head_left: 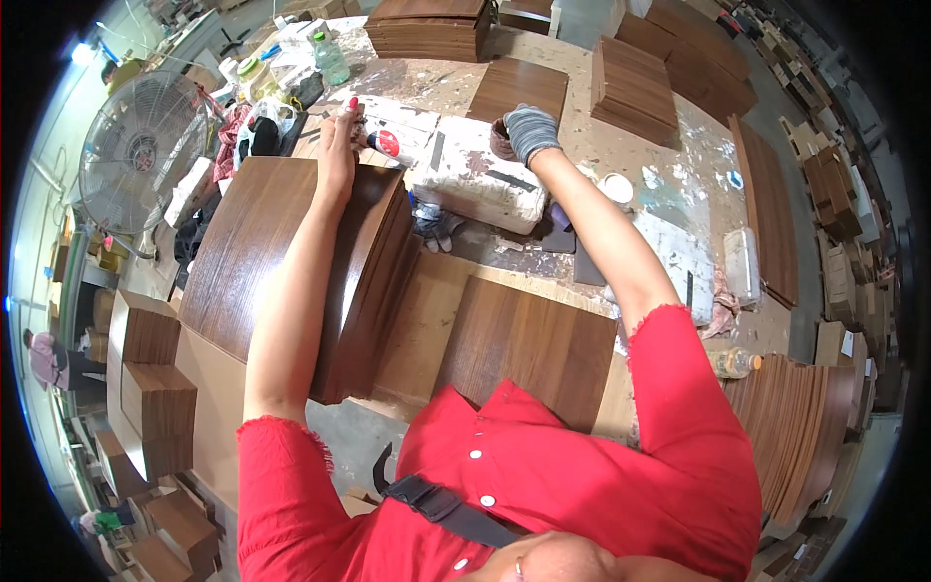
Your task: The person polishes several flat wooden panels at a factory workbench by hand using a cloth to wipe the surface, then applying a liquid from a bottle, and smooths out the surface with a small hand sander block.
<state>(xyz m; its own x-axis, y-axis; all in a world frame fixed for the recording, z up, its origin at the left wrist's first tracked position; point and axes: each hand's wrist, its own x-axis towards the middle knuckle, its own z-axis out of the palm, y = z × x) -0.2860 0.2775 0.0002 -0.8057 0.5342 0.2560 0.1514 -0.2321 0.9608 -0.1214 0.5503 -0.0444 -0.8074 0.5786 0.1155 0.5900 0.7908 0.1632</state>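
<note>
My left hand (pixel 338 147), bare, is at the far edge of a stack of glossy brown wood panels (pixel 260 199). Its fingers look closed around something small and dark; a red tip shows above them, and I cannot make out what it is. Beside it lies a white tube or bottle (pixel 388 144) with a red round mark. My right hand (pixel 531 132) wears a grey knit glove and is closed on a brown cloth (pixel 500 142), over a paint-smeared white block (pixel 475 179). A brown panel (pixel 529 339) lies in front of me.
More panels are stacked at the back (pixel 427 37) and back right (pixel 632 92). A single panel (pixel 519 89) lies beyond my right hand. A green bottle (pixel 330 60), dark gloves (pixel 434 225) and a white cup (pixel 616 188) sit on the bench. A fan (pixel 144 150) stands left.
</note>
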